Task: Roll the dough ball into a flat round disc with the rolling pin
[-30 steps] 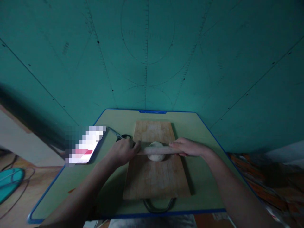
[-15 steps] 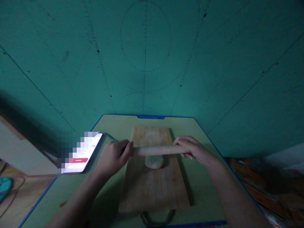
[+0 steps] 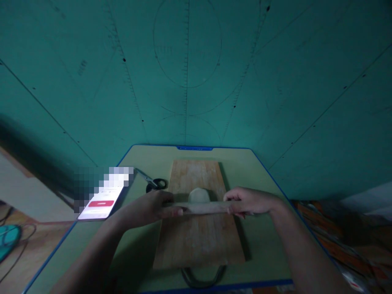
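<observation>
A pale rolling pin (image 3: 203,208) lies crosswise over a wooden cutting board (image 3: 200,245). My left hand (image 3: 159,207) is closed round its left end, the thumb along the near side. At the other end, my right hand (image 3: 241,201) grips the pin with bent fingers. A small whitish piece of dough (image 3: 199,195) shows just beyond the pin, on the board. The pin covers its near edge, so I cannot tell how far the dough reaches underneath.
Scissors (image 3: 153,183) with black handles lie left of the board, beyond my left hand. A phone with a lit screen (image 3: 102,200) stands at the table's left. The blue-edged table (image 3: 153,153) meets a green wall (image 3: 186,102). A dark handle (image 3: 203,281) sticks out at the board's near end.
Both hands have brought the rolling pin nearer to me, from the far side of the dough to its near side. The scissors' handles, hidden before behind my left hand, now show.
</observation>
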Motion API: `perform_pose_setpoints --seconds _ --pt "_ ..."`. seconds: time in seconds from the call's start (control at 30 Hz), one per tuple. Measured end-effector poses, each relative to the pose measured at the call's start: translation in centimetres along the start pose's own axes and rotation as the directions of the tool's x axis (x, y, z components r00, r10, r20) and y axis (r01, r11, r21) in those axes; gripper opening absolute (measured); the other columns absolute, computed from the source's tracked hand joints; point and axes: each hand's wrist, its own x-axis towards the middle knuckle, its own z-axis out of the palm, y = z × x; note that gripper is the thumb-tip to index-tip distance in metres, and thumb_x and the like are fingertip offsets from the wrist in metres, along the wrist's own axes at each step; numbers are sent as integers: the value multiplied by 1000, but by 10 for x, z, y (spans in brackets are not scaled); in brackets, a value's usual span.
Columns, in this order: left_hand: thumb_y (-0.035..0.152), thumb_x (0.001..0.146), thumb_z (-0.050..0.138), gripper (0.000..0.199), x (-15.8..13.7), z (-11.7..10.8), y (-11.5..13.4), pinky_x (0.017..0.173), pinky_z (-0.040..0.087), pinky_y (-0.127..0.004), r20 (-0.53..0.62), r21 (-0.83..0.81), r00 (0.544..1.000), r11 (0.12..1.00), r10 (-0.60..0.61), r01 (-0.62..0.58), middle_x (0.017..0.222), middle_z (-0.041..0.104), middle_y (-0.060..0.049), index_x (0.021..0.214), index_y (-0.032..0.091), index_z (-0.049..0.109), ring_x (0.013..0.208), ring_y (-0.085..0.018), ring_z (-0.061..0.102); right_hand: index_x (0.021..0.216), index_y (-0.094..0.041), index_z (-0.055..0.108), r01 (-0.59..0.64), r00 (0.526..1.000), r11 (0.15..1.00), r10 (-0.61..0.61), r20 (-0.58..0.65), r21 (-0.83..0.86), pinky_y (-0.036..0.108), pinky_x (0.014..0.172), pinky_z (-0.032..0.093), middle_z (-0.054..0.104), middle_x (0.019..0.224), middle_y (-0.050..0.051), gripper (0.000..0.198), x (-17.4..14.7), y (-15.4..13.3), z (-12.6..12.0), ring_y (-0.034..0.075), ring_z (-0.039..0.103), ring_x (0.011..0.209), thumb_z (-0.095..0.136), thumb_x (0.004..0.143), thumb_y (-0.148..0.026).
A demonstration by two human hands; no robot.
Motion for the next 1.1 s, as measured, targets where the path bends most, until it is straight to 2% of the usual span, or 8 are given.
perform_pose_setpoints --seconds 0.23,0.43,0.6,0.77,0.83,0.9,1.0,1.1 --pt "69 77 54 60 4 1 -6 72 48 -31 84 -116 996 993 -22 31 108 72 -9 108 19 68 95 -26 66 77 -18 52 -150 987 987 145 68 65 16 32 24 57 52 -7 49 7 2 -2 3 38 33 73 69 -62" --pt "70 76 55 62 8 -1 -10 74 48 -30 109 -88 994 996 -25 34 113 71 -11 108 18 67 99 -27 65 75 -20 50 -222 971 974 217 95 44 16 30 24 58 50 -8 50 11 0 -5 3 38 31 73 65 -63" --pt "71 72 58 60 9 1 -7 69 47 -30 90 -81 994 995 -57 64 104 72 -10 99 19 69 91 -27 66 74 -20 50 -279 955 960 278 102 -14 17 31 25 57 49 -8 52 11 1 -4 4 39 31 72 65 -66" --pt "73 73 57 60 9 2 -4 64 44 -29 41 -144 997 987 -63 69 94 71 -9 93 17 69 84 -25 64 74 -20 50 -208 974 978 209 85 -20 17 32 24 51 45 -9 57 7 2 -1 4 36 32 64 68 -75" --pt "74 76 53 59 10 2 -8 61 42 -28 -33 -174 998 984 -45 38 85 67 -7 83 17 66 77 -21 61 75 -19 51 -137 990 990 137 32 13 17 32 24 48 45 -10 57 5 2 -1 4 35 33 62 70 -75" --pt "73 79 47 59 11 0 -12 56 38 -26 -103 -238 994 971 -30 4 73 61 -3 74 17 61 67 -17 55 79 -19 53 -34 993 995 44 -108 97 18 33 23 45 45 -10 55 2 2 -2 4 33 34 60 73 -73" --pt "72 83 43 57 10 -3 -14 50 33 -24 -200 -337 978 941 -53 -18 62 49 2 70 18 54 57 -12 45 81 -20 53 144 924 969 -59 -377 201 20 32 20 39 43 -11 50 0 1 -4 6 29 33 53 79 -70" --pt "68 85 43 53 9 -6 -13 48 30 -23 -230 -358 972 933 -49 -37 58 42 4 70 18 52 53 -10 40 81 -20 54 207 877 949 -73 -474 236 20 32 20 40 41 -10 46 0 0 -4 6 30 33 52 80 -66"
